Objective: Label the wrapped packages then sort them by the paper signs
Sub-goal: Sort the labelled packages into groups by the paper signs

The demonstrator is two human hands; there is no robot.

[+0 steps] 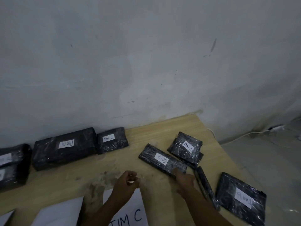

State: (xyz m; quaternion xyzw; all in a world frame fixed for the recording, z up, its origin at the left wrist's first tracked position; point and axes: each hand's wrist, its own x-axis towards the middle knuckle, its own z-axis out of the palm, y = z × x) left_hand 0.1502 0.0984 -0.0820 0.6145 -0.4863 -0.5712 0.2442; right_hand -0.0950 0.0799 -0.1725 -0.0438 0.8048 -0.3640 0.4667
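The wooden table point(154, 132) bears black wrapped packages: the biggest package point(63, 148) at nine o'clock and a flat package point(241, 198) at four. A paper sign point(130, 216) reading TIM C lies at six. The right hand point(184, 178) touches the long package point(162, 159) at centre, but its fingers are too blurred to tell their grip. The left hand point(126, 182) has curled fingers pinching a small white slip point(131, 182).

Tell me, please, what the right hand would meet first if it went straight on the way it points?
The long package, at its near end; the right hand may already touch it, but blur hides that. The left hand pinches a white slip.
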